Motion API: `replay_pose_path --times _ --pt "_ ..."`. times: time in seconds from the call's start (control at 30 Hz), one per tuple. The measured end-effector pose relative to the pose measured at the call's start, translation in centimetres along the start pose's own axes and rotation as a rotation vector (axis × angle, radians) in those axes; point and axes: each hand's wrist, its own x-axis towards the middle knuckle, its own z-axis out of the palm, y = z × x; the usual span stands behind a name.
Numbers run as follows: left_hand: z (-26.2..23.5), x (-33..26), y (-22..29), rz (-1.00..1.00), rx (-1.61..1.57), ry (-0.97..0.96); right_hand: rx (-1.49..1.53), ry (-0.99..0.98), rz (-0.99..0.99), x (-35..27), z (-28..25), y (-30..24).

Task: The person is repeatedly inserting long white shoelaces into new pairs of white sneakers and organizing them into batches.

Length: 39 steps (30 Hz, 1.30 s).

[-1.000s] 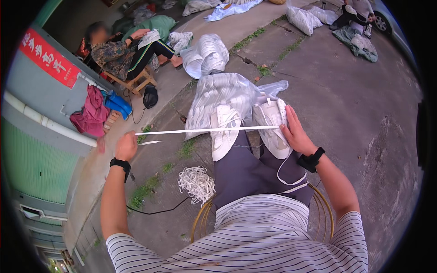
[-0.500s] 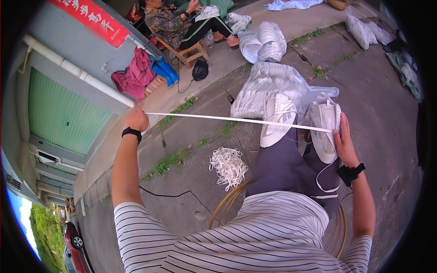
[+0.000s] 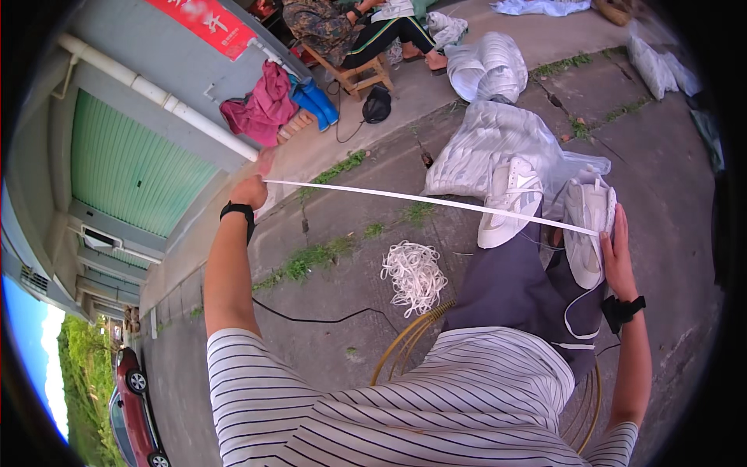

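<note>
Head view: looks like the lace-pulling step. White lace (image 3: 373,192) runs taut from the closed left hand (image 3: 249,191), out at far left, to the laced shoe (image 3: 585,214) on the right leg. Right hand (image 3: 617,261) lies along that shoe's outer side, fingers extended, thumb by the lace; can't tell if it pinches it. Second shoe (image 3: 507,206) sits on the left leg, lace crossing over it. Next move likely calls for keeping the shoe braced while evening lace tension.
</note>
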Motion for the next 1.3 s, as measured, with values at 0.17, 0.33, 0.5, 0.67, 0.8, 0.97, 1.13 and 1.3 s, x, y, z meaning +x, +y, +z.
replay_pose_path --times 0.17,0.33,0.5,0.67,0.8,0.97,1.13,1.3 --pt "0.9 1.1 1.8 0.096 -0.136 0.230 -0.108 0.068 -0.022 0.6 -0.8 -1.4" --pt "0.3 2.4 5.3 0.025 -0.193 0.495 -0.378 -0.104 -0.260 3.3 -1.8 -2.2" --pt "-0.3 5.1 8.1 0.098 -0.397 0.802 0.024 -0.225 -0.209 4.9 -1.2 0.2" --pt "-2.3 4.6 17.2 0.172 -0.847 0.762 0.040 -0.217 -0.200 4.5 -2.9 0.3" --pt "-3.6 -0.9 27.5 0.357 -1.316 0.486 -0.033 -0.296 -0.244 3.5 -4.9 -3.4" --pt "-3.6 -10.8 39.8 0.721 -1.450 0.118 0.223 -0.408 -0.378 1.2 -7.6 -12.2" --pt "0.0 -18.3 49.8 0.780 -1.487 -0.084 0.331 -0.362 -0.501 -1.0 -8.8 -19.1" --pt "2.8 -20.1 54.7 0.599 -1.484 -0.214 0.414 -0.299 -0.585 -2.4 -8.0 -21.1"
